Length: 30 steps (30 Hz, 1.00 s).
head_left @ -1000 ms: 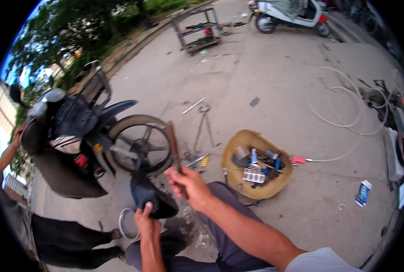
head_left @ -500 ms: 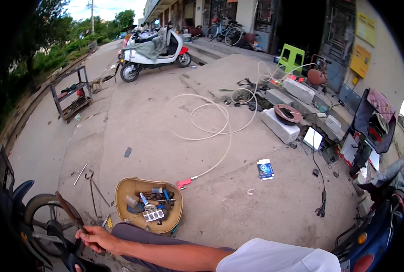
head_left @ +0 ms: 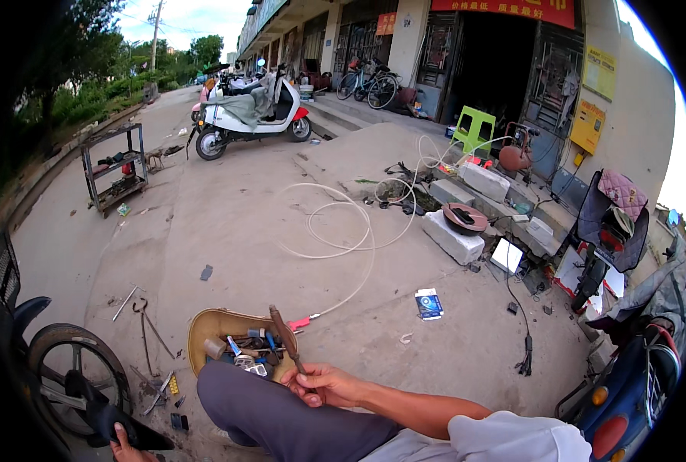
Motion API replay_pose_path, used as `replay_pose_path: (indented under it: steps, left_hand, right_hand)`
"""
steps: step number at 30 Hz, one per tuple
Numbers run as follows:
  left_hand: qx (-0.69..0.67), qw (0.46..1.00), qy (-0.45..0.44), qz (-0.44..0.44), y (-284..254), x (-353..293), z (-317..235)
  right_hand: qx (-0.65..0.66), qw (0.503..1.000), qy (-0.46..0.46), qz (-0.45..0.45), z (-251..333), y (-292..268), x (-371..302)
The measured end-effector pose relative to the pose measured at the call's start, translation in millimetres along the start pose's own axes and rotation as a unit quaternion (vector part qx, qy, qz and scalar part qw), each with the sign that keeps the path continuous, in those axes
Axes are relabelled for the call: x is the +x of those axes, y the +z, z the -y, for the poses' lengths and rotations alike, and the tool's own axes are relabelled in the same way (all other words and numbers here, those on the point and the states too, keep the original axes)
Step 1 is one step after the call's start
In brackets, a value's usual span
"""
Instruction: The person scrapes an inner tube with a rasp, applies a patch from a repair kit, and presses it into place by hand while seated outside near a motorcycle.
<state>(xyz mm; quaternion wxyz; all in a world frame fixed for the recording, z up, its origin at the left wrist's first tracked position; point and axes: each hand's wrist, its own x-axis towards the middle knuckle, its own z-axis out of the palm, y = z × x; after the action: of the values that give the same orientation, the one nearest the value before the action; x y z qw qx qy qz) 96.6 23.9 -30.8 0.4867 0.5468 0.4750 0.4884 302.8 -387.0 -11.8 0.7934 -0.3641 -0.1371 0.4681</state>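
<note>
My right hand (head_left: 316,385) is closed round the thin end of a tool with a brown wooden handle (head_left: 281,327); the handle points up and away over the tool tub, and the tool's far end is hidden in my fingers. Below my hand is my raised grey-trousered knee. At the lower left edge my left hand (head_left: 126,450) grips a black mudguard-like piece (head_left: 135,430), its thumb on top and its other fingers out of sight. That piece lies beside a spoked black wheel (head_left: 77,377). A tan tub (head_left: 198,339) of mixed tools sits just past my knee.
Pliers, tongs (head_left: 144,316) and a rod lie on the concrete left of the tub. A red air gun (head_left: 300,323) on a coiled pale hose (head_left: 370,262) rests by its right side. A blue-white box (head_left: 429,304) lies further right. A blue vehicle (head_left: 627,393) stands at right.
My right hand has swung from beside the wheel to over my knee, carrying the wooden-handled tool. More of my left hand now shows on the black piece. The view has shifted.
</note>
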Motion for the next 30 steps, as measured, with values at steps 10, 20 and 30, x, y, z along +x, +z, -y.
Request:
replay_pose_path:
  steps: [10, 20, 30]
  left_hand:
    - [-0.278, 0.958, 0.014, 0.074, 43.1, -8.0, -8.3]
    - [-0.346, 0.938, 0.012, 0.033, 119.7, -26.3, -13.6]
    - [-0.223, 0.973, 0.014, 0.055, 74.7, 2.1, 11.9]
  right_hand:
    - [-0.047, 0.91, 0.041, -0.41, -22.4, -92.4, -98.5]
    - [-0.034, 0.834, -0.018, -0.55, -82.0, -231.1, -213.4]
    - [-0.11, 0.791, 0.054, -0.599, -10.0, -236.8, -123.3]
